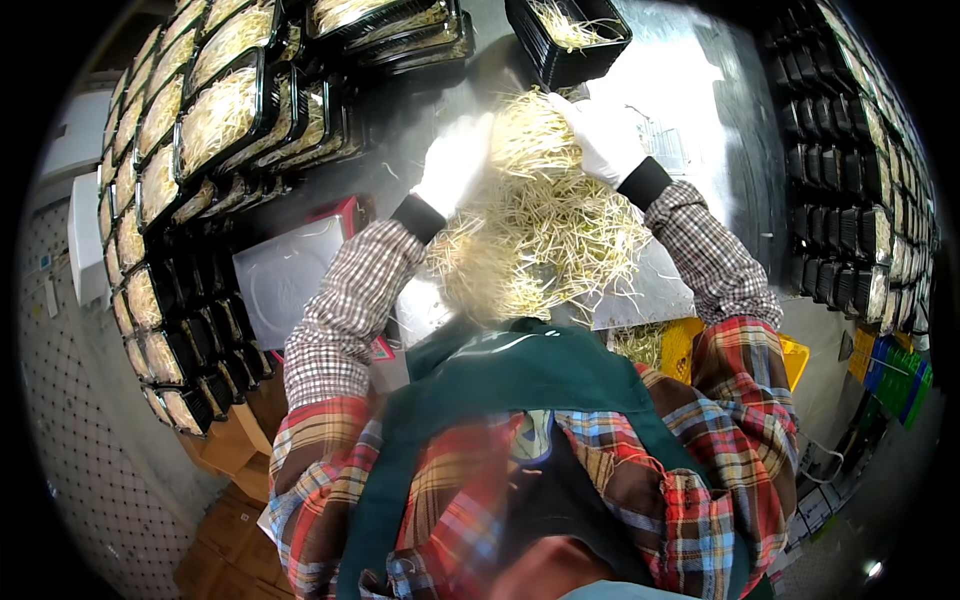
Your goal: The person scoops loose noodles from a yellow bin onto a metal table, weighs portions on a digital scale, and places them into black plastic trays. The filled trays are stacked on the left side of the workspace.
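Both of my hands wear white gloves. My left hand [459,159] presses against the left side of a bunch of bean sprouts [534,135]. On the bunch's right side, my right hand [592,133] grips it, with the fingertips partly lost in glare. Below the bunch, a loose heap of sprouts [577,225] spreads over the metal table [675,292] towards my green apron [517,375]. Just beyond my hands stands a stack of black plastic trays [577,67], the top one holding some sprouts.
Sprout-filled black trays [221,120] rise in tall stacks at the left, with more trays [832,217] stacked along the right. A red-edged scale with a clear cover [289,262] sits beside my left forearm. A yellow crate [679,349] is below the table edge, and cardboard boxes [240,532] lie lower left.
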Available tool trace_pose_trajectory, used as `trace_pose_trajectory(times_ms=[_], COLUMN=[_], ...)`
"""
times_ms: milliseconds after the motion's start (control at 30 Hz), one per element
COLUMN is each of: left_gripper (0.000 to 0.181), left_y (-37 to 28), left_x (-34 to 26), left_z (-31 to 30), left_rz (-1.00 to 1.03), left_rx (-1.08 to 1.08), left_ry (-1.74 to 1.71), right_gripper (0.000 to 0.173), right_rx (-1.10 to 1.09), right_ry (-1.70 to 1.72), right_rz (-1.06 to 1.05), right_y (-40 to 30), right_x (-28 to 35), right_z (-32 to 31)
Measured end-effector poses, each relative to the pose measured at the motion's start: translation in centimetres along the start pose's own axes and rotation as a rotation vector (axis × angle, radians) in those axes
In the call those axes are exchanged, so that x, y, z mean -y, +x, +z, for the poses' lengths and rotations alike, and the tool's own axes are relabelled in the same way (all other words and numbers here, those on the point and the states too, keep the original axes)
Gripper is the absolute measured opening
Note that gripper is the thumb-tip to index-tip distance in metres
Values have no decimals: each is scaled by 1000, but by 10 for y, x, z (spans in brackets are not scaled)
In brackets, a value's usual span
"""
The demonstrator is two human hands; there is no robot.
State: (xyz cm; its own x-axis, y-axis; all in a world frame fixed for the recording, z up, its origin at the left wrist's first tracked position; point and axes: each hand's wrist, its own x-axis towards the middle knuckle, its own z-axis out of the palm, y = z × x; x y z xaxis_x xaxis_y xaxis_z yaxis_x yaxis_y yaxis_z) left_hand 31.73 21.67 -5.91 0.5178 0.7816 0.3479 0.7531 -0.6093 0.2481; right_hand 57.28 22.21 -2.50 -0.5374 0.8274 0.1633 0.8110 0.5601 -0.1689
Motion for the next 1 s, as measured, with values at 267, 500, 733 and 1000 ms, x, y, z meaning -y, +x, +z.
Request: trace_pose_trajectory(times_ms=[267,500,733,1000], left_gripper=[32,85,57,110], left_y=[-117,-87,5,-45], left_x=[-19,-8,21,19], left_z=[58,-48,-22,32], left_rz=[-134,105,-844,-261], left_rx=[370,672,31,691], left_ry=[-286,-277,-1394,-265], right_gripper=[41,66,60,117], right_rx=[272,100,158,170], right_ry=[49,194,151,22], right_rz=[-23,137,87,86], right_y=[-76,-87,-10,-30], right_x=[13,7,77,65], right_z=[27,-64,13,65])
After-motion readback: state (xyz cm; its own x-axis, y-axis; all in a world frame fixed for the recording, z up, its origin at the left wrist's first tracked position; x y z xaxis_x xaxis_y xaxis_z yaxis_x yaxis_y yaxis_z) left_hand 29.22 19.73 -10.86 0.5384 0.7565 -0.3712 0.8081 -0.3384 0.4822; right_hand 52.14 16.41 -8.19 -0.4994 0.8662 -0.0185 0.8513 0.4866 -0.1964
